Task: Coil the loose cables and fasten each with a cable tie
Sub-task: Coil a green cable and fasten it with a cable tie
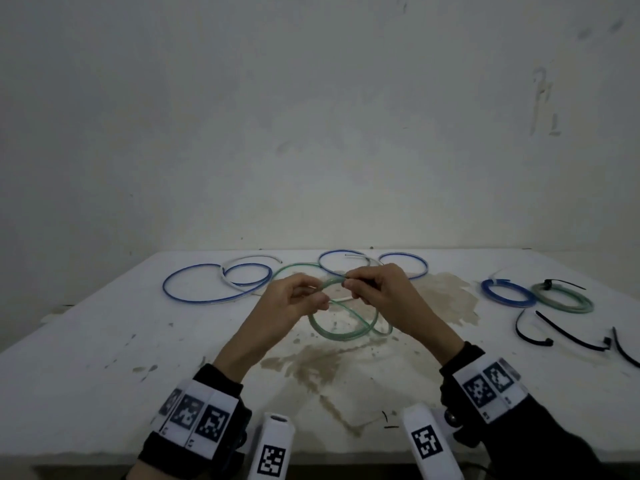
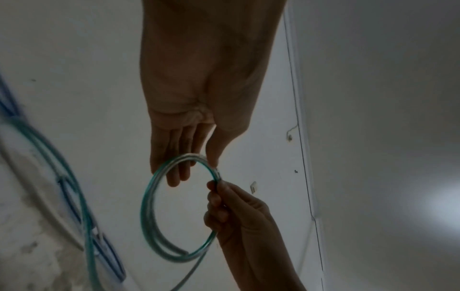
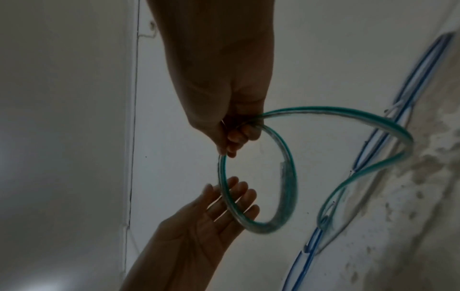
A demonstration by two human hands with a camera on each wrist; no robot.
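Observation:
A translucent green cable [image 1: 332, 336] is partly wound into a small coil held above the middle of the table. My right hand [image 1: 349, 284] pinches the top of the coil between thumb and fingers, shown in the right wrist view [image 3: 229, 145]. My left hand [image 1: 318, 296] is beside it with fingers straight and spread. The coil [image 3: 291, 177] rests across the left hand's fingers [image 3: 231, 198]. In the left wrist view the coil [image 2: 147, 206] hangs in front of the left fingers [image 2: 174, 167], with the right hand [image 2: 216, 189] gripping its side. The cable's loose tail runs down onto the table.
Loose blue cables [image 1: 194, 299] and a white cable [image 1: 242, 259] loop along the back of the white table [image 1: 104, 341]. At the right lie a tied blue coil [image 1: 505, 292], a tied green coil [image 1: 562, 299] and several black cable ties [image 1: 568, 334].

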